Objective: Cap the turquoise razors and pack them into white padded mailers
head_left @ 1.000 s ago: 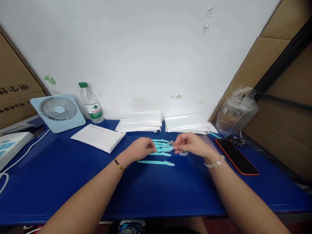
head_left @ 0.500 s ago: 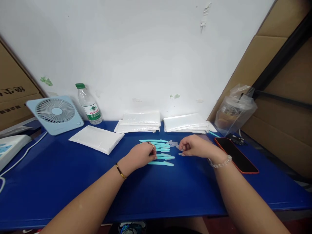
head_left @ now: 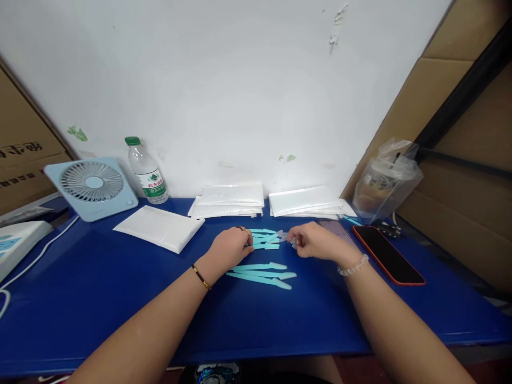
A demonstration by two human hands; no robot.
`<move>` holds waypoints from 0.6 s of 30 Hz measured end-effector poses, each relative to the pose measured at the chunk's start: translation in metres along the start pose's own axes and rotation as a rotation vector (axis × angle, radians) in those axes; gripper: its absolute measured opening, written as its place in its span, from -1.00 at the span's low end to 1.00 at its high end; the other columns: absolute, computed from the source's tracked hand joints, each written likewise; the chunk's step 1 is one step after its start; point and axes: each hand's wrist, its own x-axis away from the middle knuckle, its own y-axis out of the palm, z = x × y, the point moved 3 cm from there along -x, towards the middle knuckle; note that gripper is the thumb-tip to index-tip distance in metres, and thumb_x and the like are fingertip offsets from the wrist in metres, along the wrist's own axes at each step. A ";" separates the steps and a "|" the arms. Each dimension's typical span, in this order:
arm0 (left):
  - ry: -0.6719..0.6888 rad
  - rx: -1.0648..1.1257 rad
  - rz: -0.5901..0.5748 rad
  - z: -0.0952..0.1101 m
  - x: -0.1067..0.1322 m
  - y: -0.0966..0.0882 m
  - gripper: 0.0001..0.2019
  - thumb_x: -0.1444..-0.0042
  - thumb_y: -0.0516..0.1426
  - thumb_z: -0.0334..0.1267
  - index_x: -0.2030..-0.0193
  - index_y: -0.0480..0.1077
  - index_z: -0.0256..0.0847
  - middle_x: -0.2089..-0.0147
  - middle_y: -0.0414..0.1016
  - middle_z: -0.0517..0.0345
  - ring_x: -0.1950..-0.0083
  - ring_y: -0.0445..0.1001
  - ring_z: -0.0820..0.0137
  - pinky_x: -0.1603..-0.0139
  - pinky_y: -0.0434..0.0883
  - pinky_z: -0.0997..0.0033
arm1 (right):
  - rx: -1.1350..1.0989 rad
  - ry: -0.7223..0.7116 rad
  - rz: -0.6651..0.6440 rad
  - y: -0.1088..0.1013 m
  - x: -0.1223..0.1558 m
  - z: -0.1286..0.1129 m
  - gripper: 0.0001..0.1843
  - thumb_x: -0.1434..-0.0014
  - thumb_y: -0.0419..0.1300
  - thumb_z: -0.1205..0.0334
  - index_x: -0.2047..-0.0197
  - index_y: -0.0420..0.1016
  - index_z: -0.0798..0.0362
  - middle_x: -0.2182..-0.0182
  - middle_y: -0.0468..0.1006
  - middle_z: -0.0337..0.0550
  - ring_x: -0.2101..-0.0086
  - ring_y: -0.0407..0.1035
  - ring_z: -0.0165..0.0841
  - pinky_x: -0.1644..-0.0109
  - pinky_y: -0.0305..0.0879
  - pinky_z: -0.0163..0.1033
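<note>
Several teal eyebrow razors point(head_left: 264, 239) lie in a loose row on the blue table, blades to the right. My left hand point(head_left: 231, 246) is closed over the left ends of this row, thumb and fingers pinched on a razor's handle. Nearer me, three more razors point(head_left: 262, 274) lie fanned out, touched by neither hand. Small clear plastic caps point(head_left: 283, 236) are scattered just right of the blades. Over them is my right hand point(head_left: 314, 241), its fingertips pinched at a clear cap, partly hidden by the fingers.
White padded envelopes point(head_left: 230, 194) are stacked along the wall, with another pile point(head_left: 306, 201) to their right and a single envelope point(head_left: 158, 226) at left. A fan point(head_left: 94, 184), water bottle point(head_left: 148, 173), phone point(head_left: 388, 255) and bagged drink cup point(head_left: 384, 184) surround the work area.
Three razors now lie nearer me, apart from the row. My left hand has shifted slightly left and away from me; my right hand has moved a little left over the caps.
</note>
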 end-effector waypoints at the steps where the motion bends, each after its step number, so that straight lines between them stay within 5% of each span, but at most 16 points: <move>1: 0.002 0.003 -0.006 0.000 0.000 0.001 -0.92 -0.06 0.09 -0.24 0.38 0.38 -0.16 0.32 0.45 0.17 0.30 0.39 0.35 0.40 0.20 0.42 | -0.042 -0.008 -0.011 0.000 -0.001 0.002 -0.72 0.17 0.08 0.45 0.35 0.51 0.08 0.53 0.49 -0.24 0.52 0.33 -0.43 0.45 0.16 -0.37; 9: -0.009 0.036 0.012 -0.003 0.000 0.003 -0.84 -0.06 0.11 -0.22 0.22 0.39 -0.16 0.24 0.45 0.13 0.24 0.41 0.33 0.36 0.24 0.43 | -0.181 0.001 -0.017 -0.004 0.001 0.013 -0.80 0.11 0.15 0.38 0.35 0.52 0.10 0.55 0.43 -0.25 0.53 0.28 -0.44 0.45 0.18 -0.36; 14: 0.010 0.016 0.011 -0.003 -0.001 0.004 -0.91 -0.06 0.10 -0.24 0.34 0.40 -0.16 0.26 0.44 0.15 0.30 0.39 0.36 0.38 0.22 0.42 | -0.152 -0.214 -0.306 -0.004 0.013 -0.013 -0.72 0.14 0.29 0.29 0.26 0.56 0.03 0.36 0.45 -0.20 0.43 0.31 -0.44 0.41 0.20 -0.38; 18: 0.006 0.033 0.007 -0.004 0.000 0.004 -0.91 -0.06 0.10 -0.23 0.37 0.39 -0.16 0.31 0.43 0.16 0.32 0.38 0.36 0.40 0.20 0.42 | -0.060 -0.255 -0.394 0.005 0.012 -0.021 -0.82 0.19 0.35 0.29 0.41 0.57 0.07 0.43 0.44 -0.24 0.48 0.28 -0.47 0.45 0.16 -0.40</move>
